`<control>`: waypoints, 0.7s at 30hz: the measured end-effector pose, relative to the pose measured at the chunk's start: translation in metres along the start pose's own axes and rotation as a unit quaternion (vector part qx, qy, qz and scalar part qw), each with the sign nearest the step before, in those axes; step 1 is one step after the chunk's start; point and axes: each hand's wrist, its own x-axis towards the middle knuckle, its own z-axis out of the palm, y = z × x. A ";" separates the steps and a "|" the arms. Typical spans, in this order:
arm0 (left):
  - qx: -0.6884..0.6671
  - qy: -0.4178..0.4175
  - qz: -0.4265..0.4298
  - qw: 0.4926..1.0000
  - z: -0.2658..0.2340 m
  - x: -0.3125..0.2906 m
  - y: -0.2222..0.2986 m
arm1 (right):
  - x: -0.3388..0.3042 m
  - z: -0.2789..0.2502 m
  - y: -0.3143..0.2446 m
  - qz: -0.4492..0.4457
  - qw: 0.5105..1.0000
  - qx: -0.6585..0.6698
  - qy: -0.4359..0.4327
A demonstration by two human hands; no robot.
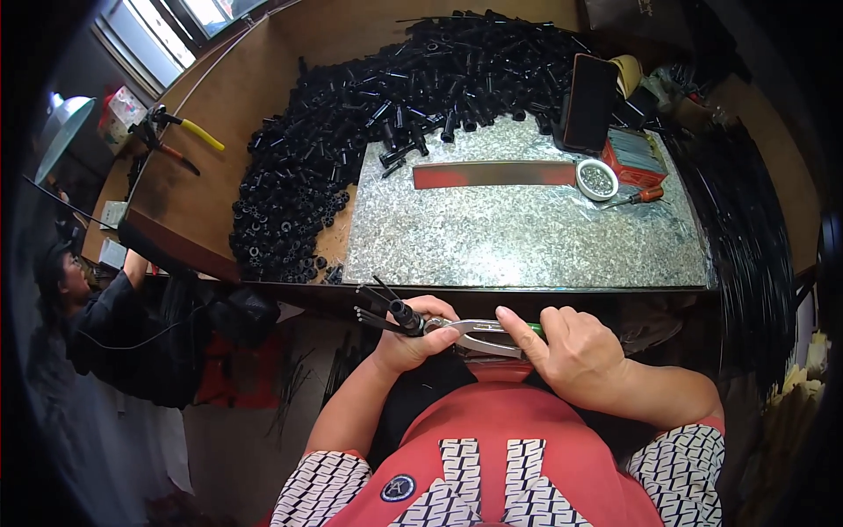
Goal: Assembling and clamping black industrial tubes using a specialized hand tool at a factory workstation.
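Observation:
My left hand [411, 348] is closed around a black tubular plastic piece [405, 316] and several thin black rods [372, 319], whose ends stick out to the left. My right hand [581, 357] grips a pair of silver pliers [479, 326] with a bit of green on its handle. The jaws of the pliers reach to the black piece beside my left thumb; the exact contact point is hidden by my fingers. Both hands are in front of my body, just below the bench's front edge.
A speckled stone slab [492, 233] bears a metal strip [493, 174], a white bowl of small metal bits [597, 179], a screwdriver [645, 195], a red box [634, 158] and a phone [589, 101]. Black plastic parts [369, 114] pile up behind. Another person [88, 307] sits at left.

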 end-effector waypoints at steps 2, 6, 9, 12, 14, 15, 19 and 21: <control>0.009 -0.006 0.002 1.000 0.000 0.001 0.000 | 0.001 0.000 0.002 0.014 0.997 0.061 -0.048; -0.040 -0.016 0.030 0.999 -0.003 -0.001 -0.006 | 0.007 -0.001 0.012 0.076 0.955 0.259 -0.121; -0.194 -0.022 0.061 0.979 -0.014 0.002 -0.014 | 0.009 0.007 0.029 0.109 0.943 0.292 -0.114; -0.204 0.049 0.126 0.970 -0.029 0.001 0.002 | -0.002 0.018 0.044 0.215 0.950 0.199 -0.108; -0.228 0.075 0.137 0.961 -0.039 0.008 0.005 | -0.013 0.038 0.060 0.247 0.950 0.163 -0.104; -0.285 0.094 0.148 0.942 -0.042 0.013 0.007 | -0.019 0.050 0.067 0.255 0.961 0.105 -0.036; -0.389 0.156 0.178 0.890 -0.058 0.008 0.011 | -0.008 0.044 0.043 0.178 0.977 0.027 0.112; -0.412 0.193 0.166 0.875 -0.051 0.007 0.018 | -0.016 0.041 0.015 0.091 0.951 0.292 0.035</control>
